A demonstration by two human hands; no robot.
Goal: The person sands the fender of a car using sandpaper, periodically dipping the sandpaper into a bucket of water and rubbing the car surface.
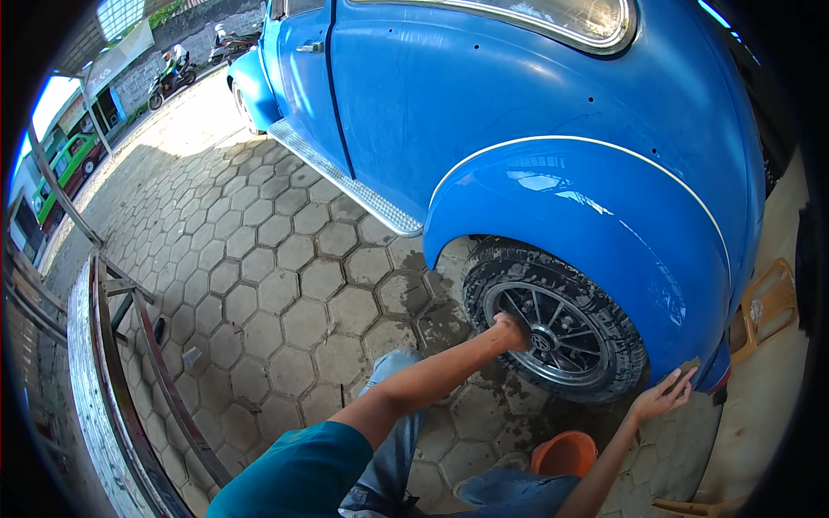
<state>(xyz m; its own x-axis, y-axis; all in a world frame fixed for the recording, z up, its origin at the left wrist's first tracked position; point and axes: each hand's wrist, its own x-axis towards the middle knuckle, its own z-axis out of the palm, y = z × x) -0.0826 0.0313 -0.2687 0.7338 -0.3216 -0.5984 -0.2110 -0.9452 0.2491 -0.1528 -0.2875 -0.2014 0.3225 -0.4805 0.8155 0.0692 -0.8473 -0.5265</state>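
My left hand is at the rim of the rear wheel, its fingers curled in and partly lost in shadow. The wheel has a spoked metal rim and a muddy black tyre. Over at the rear lower edge of the blue fender, my right hand holds a small flat brownish piece that looks like sandpaper, pressed to the paint. Pale scuffs and glossy reflections mark the fender. An orange bucket stands on the ground below the wheel, beside my leg.
The blue car fills the upper right, with a ridged metal running board. Hexagonal paving spreads to the left, damp near the wheel. A wooden bench is at left, a tan plastic chair at right. Motorbikes and a green vehicle are farther off.
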